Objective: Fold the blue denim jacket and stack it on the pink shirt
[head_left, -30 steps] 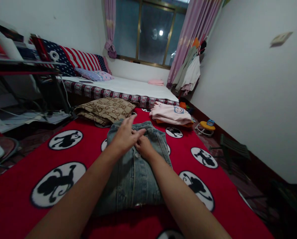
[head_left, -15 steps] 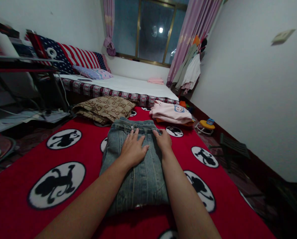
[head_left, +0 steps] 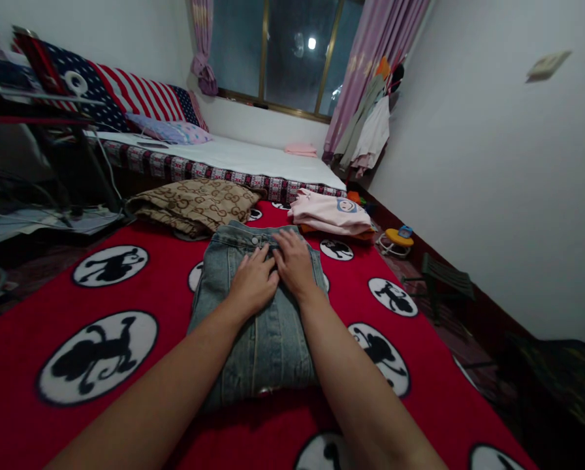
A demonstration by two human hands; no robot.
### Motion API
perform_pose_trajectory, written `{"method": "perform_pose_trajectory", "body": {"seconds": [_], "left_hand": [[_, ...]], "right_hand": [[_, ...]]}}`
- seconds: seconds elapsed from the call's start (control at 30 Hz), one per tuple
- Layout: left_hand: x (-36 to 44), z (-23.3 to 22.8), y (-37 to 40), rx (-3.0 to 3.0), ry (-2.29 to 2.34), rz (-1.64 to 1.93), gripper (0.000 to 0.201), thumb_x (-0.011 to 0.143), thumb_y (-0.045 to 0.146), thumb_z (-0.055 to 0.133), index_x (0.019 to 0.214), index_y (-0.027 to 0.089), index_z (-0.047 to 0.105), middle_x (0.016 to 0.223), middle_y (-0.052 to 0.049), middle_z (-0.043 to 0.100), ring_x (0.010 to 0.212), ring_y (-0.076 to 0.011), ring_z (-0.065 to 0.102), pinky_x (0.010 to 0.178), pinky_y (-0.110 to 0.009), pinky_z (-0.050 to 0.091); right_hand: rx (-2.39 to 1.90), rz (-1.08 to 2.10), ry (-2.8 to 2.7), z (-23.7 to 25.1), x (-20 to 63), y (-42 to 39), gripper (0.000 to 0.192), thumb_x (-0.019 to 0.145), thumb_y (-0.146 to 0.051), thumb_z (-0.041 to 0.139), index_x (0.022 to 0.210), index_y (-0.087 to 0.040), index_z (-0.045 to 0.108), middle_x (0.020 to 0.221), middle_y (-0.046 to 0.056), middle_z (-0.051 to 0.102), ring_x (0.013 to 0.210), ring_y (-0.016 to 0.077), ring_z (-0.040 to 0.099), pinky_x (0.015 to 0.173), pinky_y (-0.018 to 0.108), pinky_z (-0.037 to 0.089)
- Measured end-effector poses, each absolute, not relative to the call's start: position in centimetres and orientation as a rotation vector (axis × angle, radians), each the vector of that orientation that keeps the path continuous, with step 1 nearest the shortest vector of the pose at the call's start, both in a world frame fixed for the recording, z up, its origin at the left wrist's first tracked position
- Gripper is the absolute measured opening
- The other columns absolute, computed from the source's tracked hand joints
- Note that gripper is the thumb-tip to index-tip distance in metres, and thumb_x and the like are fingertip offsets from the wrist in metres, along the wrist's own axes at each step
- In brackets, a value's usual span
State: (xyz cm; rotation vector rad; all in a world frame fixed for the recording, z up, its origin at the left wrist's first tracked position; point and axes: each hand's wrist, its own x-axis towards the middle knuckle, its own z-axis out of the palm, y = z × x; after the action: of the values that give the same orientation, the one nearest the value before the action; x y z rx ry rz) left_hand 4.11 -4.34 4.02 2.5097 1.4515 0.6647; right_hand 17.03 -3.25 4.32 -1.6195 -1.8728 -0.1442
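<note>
A folded blue denim garment [head_left: 258, 356] lies in front of me on the red blanket [head_left: 140, 427], its band with a metal button at the far end. My left hand [head_left: 254, 284] rests on it, fingers stretched toward the band and just below the button. Beside it, my right hand [head_left: 293, 264] lies over the upper part of the denim, fingers extended and slightly blurred. The two hands are close together near the garment's middle, and neither grips anything. Whether it is trousers, a skirt or a jacket cannot be told from its folds.
Beyond the denim lie a brown patterned folded garment [head_left: 194, 202] at left and a pink folded garment [head_left: 329, 214] at right. A white-covered bed [head_left: 253, 160] stands under the window. A desk [head_left: 38, 117] is at left; a yellow stool [head_left: 398, 238] and a dark folding stool [head_left: 446, 277] are at right.
My right hand has moved left from the denim's right edge to its middle, beside my left hand. The left hand stays on the garment. The view has shifted slightly.
</note>
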Motion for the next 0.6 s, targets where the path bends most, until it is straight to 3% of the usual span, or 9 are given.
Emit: {"method": "perform_pose_trajectory", "body": {"seconds": [0.1, 0.23, 0.3, 0.43, 0.6], "left_hand": [[2.9, 4.9, -3.1, 2.440, 1.479, 0.825, 0.041, 0.090, 0.019, 0.039, 0.117, 0.011, 0.068, 0.145, -0.014, 0.048, 0.133, -0.0238, 0.046, 0.114, -0.038, 0.034], [0.7, 5.2, -1.3, 2.551, 1.560, 0.913, 0.046, 0.090, 0.030, 0.047, 0.132, 0.014, 0.058, 0.151, -0.013, 0.039, 0.143, -0.0298, 0.030, 0.116, -0.046, 0.028], [0.0, 4.6, -0.6, 2.625, 1.626, 0.769, 0.052, 0.092, 0.034, 0.046, 0.139, 0.013, 0.051, 0.154, -0.015, 0.033, 0.145, -0.0328, 0.022, 0.117, -0.050, 0.022], [-0.2, 2.8, 0.5, 2.647, 1.722, 0.399, 0.061, 0.095, 0.037, 0.038, 0.148, 0.007, 0.034, 0.156, -0.018, 0.025, 0.146, -0.0333, 0.018, 0.118, -0.048, 0.019], [0.3, 2.6, 0.8, 2.672, 1.733, 0.240, 0.062, 0.096, 0.039, 0.032, 0.150, 0.007, 0.030, 0.156, -0.018, 0.026, 0.145, -0.0325, 0.020, 0.117, -0.045, 0.019]], "right_hand": [[-1.716, 0.020, -2.048, 3.8, 16.5, -3.1, 0.043, 0.100, -0.036, 0.034, 0.139, -0.024, 0.049, 0.154, 0.005, 0.036, 0.145, 0.0246, 0.025, 0.116, 0.052, 0.017], [-1.751, 0.014, -2.094, 3.6, 16.4, -3.3, 0.056, 0.098, -0.054, 0.034, 0.148, -0.029, 0.036, 0.160, 0.006, 0.021, 0.148, 0.0260, 0.011, 0.117, 0.054, 0.010], [-1.755, 0.013, -2.121, 3.6, 16.3, -3.4, 0.060, 0.096, -0.060, 0.032, 0.149, -0.033, 0.032, 0.161, 0.006, 0.017, 0.149, 0.0274, 0.008, 0.116, 0.056, 0.008], [-1.834, 0.021, -2.161, 3.3, 15.7, -3.1, 0.064, 0.094, -0.064, 0.031, 0.151, -0.035, 0.027, 0.162, 0.005, 0.012, 0.149, 0.0298, 0.004, 0.116, 0.058, 0.006], [-1.903, -0.014, -2.183, 3.0, 15.4, -2.8, 0.063, 0.096, -0.061, 0.029, 0.152, -0.034, 0.023, 0.162, 0.004, 0.009, 0.149, 0.0297, 0.004, 0.116, 0.057, 0.006]]}}
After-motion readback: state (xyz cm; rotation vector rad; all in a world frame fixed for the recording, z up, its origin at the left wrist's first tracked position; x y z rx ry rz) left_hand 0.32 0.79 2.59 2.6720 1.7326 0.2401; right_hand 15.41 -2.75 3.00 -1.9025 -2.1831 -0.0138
